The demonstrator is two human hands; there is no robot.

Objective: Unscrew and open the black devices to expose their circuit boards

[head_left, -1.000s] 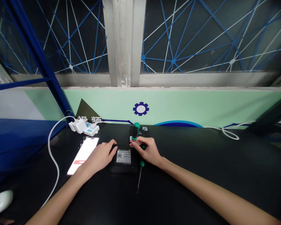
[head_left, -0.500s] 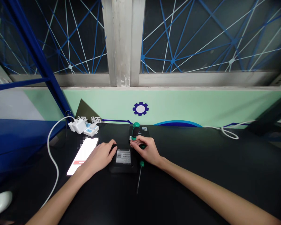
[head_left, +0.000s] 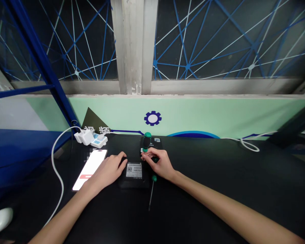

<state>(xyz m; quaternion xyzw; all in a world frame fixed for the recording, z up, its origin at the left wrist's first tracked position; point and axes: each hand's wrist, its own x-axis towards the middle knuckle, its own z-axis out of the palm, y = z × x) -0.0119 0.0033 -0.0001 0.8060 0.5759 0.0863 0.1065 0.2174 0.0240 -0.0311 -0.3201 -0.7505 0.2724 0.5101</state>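
Observation:
My right hand [head_left: 160, 162] pinches a screwdriver [head_left: 147, 140] with a green and black handle just below its grip. The screwdriver stands nearly upright over the far right part of a black box-shaped device [head_left: 134, 183], and its tip is hidden by my fingers. A white printed label [head_left: 134, 170] covers part of the device's top. My left hand [head_left: 113, 166] holds the device at its left side, thumb and fingers bent against the edge. Beside the device's right side lies a second screwdriver [head_left: 151, 195], its thin shaft pointing toward me and its green handle partly under my right hand.
A phone with a bright screen [head_left: 91, 166] lies left of the device, partly under my left forearm. Behind it are a white power strip [head_left: 99, 140] and plug with a white cable [head_left: 56, 169]. A black flat case [head_left: 157, 144] sits near the wall. Another cable [head_left: 249, 145] lies far right.
The upright screwdriver's handle has turned a little between my right fingers. Both hands, the device and the second screwdriver stay in practically the same places.

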